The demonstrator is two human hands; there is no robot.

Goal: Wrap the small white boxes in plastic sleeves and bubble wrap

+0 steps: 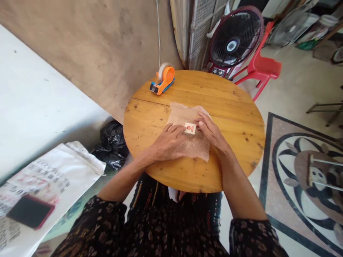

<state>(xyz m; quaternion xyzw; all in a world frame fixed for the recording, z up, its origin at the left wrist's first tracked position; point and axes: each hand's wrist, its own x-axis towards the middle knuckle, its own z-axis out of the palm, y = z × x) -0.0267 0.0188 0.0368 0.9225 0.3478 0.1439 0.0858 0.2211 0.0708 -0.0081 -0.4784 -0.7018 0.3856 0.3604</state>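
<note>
A small cream-coloured box with red print lies on a sheet of bubble wrap, which is spread on the round wooden table. My left hand rests palm down on the wrap's left side, fingers stretched out, the tips reaching the box's left edge. On the other side, my right hand lies over the wrap's right edge with its fingers extended. Its thumb and fingertips are at the box's right edge; whether they press on it I cannot tell. Neither hand is wrapped round anything.
An orange and blue tape dispenser stands at the back left of the round wooden table. Behind it are a fan and a red chair. A phone lies on a white sack, near a black plastic bag.
</note>
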